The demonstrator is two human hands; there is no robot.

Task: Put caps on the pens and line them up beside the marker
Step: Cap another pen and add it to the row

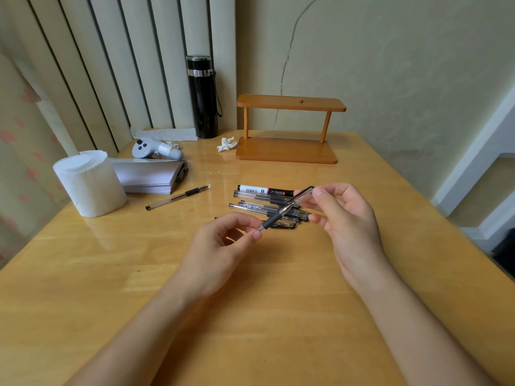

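Left hand: left hand [223, 240] pinches the tip end of a pen [278, 215] between thumb and fingertips, right at the dark rubber grip

Right hand: right hand [342, 215] holds a clear cap [302, 196] with a black clip between thumb and forefinger, at the upper end of the same pen; whether the cap is already seated on that end or only meeting it, I cannot tell

Handling: pen looks light, stiff and thin, with a smooth clear barrel likely to slip; the rubber grip is the sure place to hold, and the cap is best taken by its sides, clear of the clip, which may snap if bent

Pen in hand: spans the gap between both hands, raised above the table [250, 316], tilted up toward the right hand

Just beyond the hands: pens in a loose pile [259, 208] lie directly behind the held pen, with the marker [264, 189] on their far side, touching or nearly so

Farther left: a lone uncapped pen [177, 197] lies well apart from the left hand, beside a roll of tissue [89, 185]
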